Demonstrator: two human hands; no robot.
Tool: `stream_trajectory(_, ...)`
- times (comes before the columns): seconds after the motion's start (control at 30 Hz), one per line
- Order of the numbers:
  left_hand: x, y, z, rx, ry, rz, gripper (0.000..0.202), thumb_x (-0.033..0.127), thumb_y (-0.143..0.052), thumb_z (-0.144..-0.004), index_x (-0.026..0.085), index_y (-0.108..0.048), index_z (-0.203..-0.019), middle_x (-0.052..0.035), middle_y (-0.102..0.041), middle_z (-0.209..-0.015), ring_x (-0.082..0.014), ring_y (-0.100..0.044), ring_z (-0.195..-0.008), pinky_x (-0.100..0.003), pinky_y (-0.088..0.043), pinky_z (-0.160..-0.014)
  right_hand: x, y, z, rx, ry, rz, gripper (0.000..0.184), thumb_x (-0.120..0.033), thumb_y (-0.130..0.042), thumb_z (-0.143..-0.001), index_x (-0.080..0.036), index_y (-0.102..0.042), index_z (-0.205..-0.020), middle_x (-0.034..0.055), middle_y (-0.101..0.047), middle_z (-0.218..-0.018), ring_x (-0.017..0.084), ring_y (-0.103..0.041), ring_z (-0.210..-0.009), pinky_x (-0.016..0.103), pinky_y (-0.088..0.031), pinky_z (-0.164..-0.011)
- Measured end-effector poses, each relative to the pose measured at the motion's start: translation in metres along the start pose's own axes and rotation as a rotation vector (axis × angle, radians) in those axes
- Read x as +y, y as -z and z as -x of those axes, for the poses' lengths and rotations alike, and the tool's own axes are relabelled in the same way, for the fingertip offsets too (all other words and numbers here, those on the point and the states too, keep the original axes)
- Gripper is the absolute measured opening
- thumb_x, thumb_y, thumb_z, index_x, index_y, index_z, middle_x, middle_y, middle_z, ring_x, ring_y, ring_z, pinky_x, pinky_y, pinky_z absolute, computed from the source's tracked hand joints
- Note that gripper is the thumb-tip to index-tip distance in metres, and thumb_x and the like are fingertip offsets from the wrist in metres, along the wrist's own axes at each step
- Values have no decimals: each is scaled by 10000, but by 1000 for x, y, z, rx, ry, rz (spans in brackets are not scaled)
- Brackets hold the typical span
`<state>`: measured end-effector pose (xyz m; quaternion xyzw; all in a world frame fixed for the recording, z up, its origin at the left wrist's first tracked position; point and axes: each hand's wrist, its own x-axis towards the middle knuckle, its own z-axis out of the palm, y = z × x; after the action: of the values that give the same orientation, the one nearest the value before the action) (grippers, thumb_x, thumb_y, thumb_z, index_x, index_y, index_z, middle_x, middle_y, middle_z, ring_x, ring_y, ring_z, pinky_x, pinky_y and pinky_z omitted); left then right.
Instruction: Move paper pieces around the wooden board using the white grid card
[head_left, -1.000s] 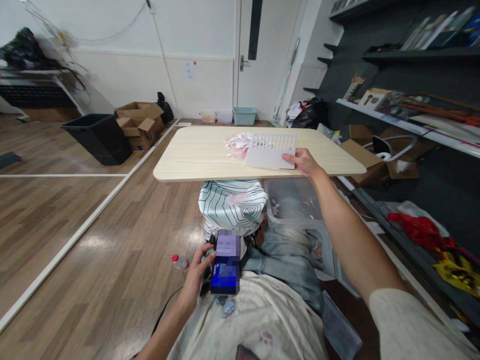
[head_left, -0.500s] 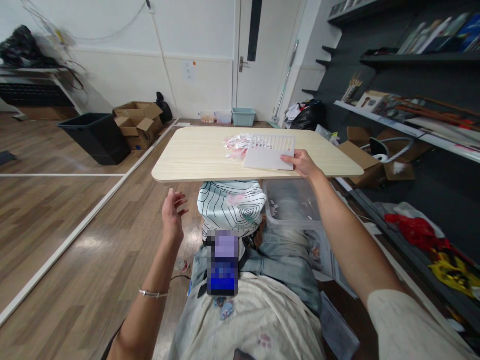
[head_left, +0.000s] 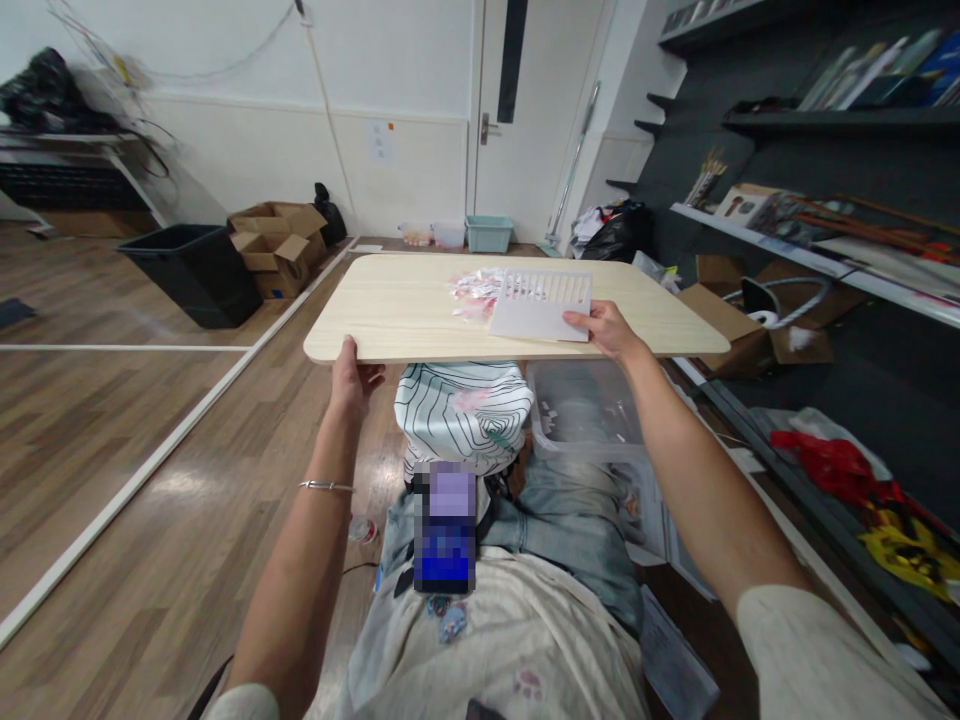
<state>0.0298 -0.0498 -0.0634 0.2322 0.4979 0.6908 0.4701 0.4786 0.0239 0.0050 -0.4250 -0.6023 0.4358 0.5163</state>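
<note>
My right hand (head_left: 609,328) pinches the right side of a white slotted panel (head_left: 532,318), thumb on top, over the pale wooden tabletop (head_left: 397,315). A row of slots runs along the panel's far part. Just left of it, and partly hidden by it, lies a pile of small clear and pinkish-red plastic pieces (head_left: 474,292); their exact kind is too small to tell. My left hand (head_left: 354,378) is at the tabletop's near left edge. Its thumb rests over the edge and its other fingers curl below the board.
Under the table are a patterned cloth-covered thing (head_left: 465,410) and a clear plastic bin (head_left: 589,405). A black trash bin (head_left: 191,275) and open cardboard boxes (head_left: 277,240) stand on the floor at left. Dark shelving (head_left: 832,180) lines the right side, with another cardboard box (head_left: 720,310) beside it.
My left hand has risen from below the table to its near left edge, thumb now over the board. My right hand and the white panel have stayed almost in place.
</note>
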Motion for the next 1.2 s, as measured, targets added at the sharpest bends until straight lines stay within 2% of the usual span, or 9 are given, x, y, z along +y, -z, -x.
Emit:
stream_trajectory(0.1,-3,4,-2,16,-15,-17,615,816,-802,-806,239,-646,-956,25,-609,-680,-161,-568,-577,-277,-445,-565,-1,-1,1,4,5,-5,577,-523,-1125,-473,-217,-903,-909,65,-906,-979,364,-847,-1087,493,-671,-1052)
stream_trajectory(0.27,-7,5,-3,-29,-55,22,648,865,-797,-821,244,-626,-902,57,-516,-579,-145,-503,-481,-266,-415,-490,-1,0,1,3,5,3,574,-524,-1121,-484,-216,-904,-916,67,-905,-977,369,-847,-1082,497,-681,-1027)
stream_trajectory(0.47,-6,2,-2,-66,-72,124,629,810,-828,-862,208,-678,-963,31,-607,-652,-113,-498,-485,-240,-387,-460,1,1,0,5,0,1,601,-542,-1124,-465,-213,-908,-919,71,-907,-1004,368,-843,-1090,481,-674,-1026)
stream_trajectory(0.9,-6,4,-1,-116,-74,158,619,794,-865,-853,204,-686,-915,63,-502,-583,-105,-446,-480,-224,-396,-455,1,0,0,5,-3,-4,586,-524,-1121,-472,-217,-902,-921,69,-906,-985,374,-845,-1106,505,-671,-1057)
stream_trajectory(1.1,-5,4,0,-100,-61,157,632,793,-877,-829,197,-687,-922,46,-559,-620,-102,-483,-501,-221,-413,-468,2,1,0,-6,7,2,604,-551,-1122,-473,-223,-912,-935,67,-911,-1023,371,-841,-1135,499,-656,-1079)
stream_trajectory(1.2,-5,4,1,-94,-76,151,643,801,-878,-813,197,-690,-927,55,-543,-608,-104,-477,-493,-226,-416,-473,2,1,0,-4,5,8,608,-564,-1120,-472,-228,-914,-934,62,-912,-1046,357,-844,-1099,483,-662,-1051)
